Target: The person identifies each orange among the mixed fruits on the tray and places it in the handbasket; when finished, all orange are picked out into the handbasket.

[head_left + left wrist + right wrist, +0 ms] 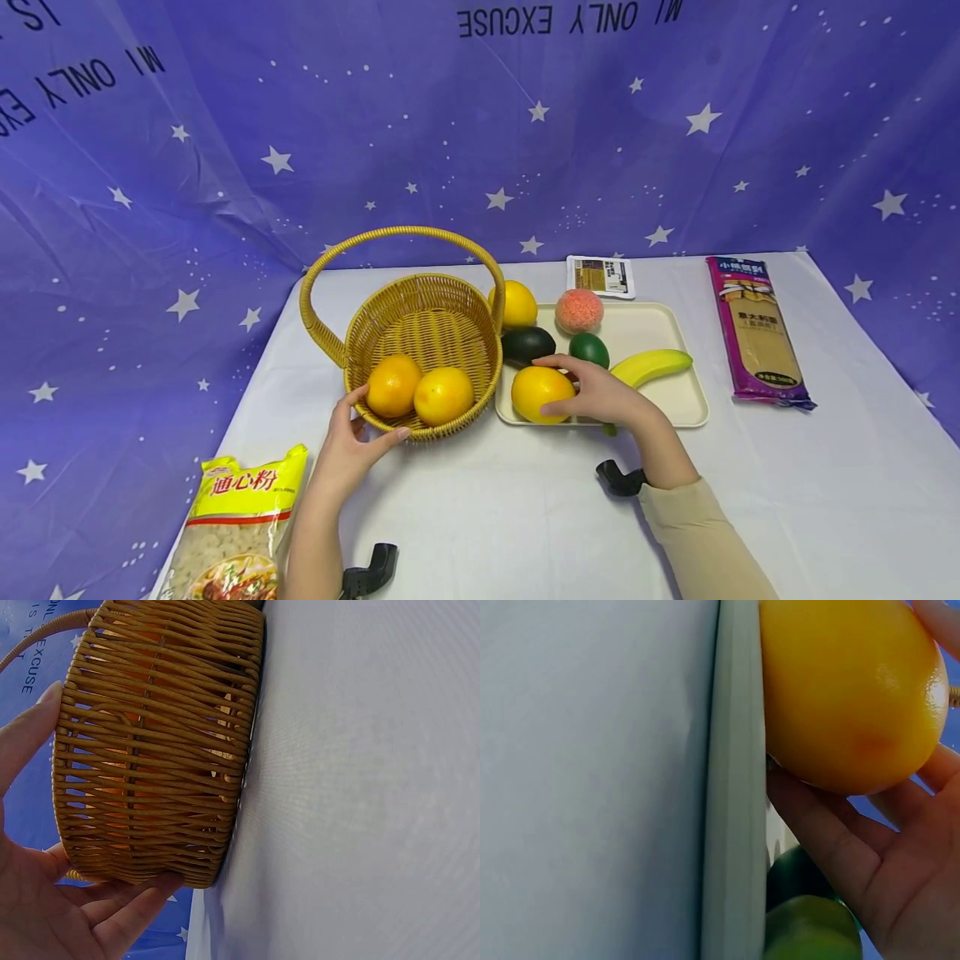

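A round wicker basket (427, 329) with a tall handle stands left of the middle, holding an orange (393, 385) and a yellow fruit (444, 397). My left hand (348, 454) grips its near left side, thumb at the rim and fingers along the woven wall (150, 750). My right hand (596, 392) holds a smooth yellow-orange fruit (542, 393) between thumb and fingers, at the near left corner of a cream tray (637, 325). In the right wrist view, the fruit (847, 697) shows just above the tray's rim (735, 780), with fingers curled under its side.
On the tray lie a banana (651, 367), a dark avocado (528, 344), a green fruit (589, 350) and a pinkish-orange ball-like fruit (579, 312). Another yellow fruit (519, 305) sits behind the basket handle. Around them are a noodle packet (761, 333), a pasta bag (236, 525) and a small pouch (600, 276).
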{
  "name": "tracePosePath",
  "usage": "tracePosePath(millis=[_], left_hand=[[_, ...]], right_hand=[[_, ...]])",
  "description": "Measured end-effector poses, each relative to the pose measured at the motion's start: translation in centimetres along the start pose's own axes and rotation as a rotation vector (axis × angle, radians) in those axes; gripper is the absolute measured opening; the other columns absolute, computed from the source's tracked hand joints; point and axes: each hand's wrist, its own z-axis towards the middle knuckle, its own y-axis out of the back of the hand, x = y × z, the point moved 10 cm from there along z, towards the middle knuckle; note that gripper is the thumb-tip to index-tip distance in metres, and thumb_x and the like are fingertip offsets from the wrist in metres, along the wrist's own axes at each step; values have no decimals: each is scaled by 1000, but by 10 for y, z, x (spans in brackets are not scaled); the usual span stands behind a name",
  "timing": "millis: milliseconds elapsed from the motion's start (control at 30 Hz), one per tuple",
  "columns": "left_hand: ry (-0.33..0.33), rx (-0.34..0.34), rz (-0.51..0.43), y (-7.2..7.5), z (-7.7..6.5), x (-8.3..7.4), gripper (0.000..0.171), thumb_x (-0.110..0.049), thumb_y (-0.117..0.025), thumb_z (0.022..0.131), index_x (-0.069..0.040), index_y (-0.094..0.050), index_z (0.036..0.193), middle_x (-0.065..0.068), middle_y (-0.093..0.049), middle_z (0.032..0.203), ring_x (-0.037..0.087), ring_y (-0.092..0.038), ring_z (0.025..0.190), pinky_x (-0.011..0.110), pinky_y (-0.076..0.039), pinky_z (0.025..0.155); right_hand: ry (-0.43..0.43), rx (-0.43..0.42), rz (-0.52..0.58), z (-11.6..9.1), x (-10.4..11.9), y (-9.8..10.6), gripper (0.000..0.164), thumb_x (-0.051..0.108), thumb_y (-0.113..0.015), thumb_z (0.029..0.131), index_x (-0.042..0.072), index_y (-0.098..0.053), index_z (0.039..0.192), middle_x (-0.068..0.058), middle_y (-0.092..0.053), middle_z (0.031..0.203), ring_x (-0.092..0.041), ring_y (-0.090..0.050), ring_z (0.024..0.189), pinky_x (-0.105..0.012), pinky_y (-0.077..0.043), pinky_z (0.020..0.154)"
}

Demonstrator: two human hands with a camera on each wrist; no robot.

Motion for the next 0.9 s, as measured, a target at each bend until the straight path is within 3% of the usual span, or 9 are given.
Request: tracePosePath(millis=[300, 900], left_hand=[[-16, -6, -2, 0, 0, 0, 98, -45, -77, 73, -15, -19, 146, 17, -13, 151, 41, -32, 131, 46, -31, 107], [5, 2, -4, 0, -1, 0, 99, -49, -76, 72, -17, -18, 146, 16, -12, 152, 40, -30, 132, 46, -31, 107]], right_hand=[[-17, -11, -35, 3, -1, -4, 78, 47, -79, 69, 27, -45, 136, 1, -52, 127, -21, -50, 107, -46, -41, 93], [-33, -57, -51, 0, 3, 4, 77, 48, -80, 67, 29, -48, 134, 4, -54, 122, -20, -52, 101, -41, -45, 88]])
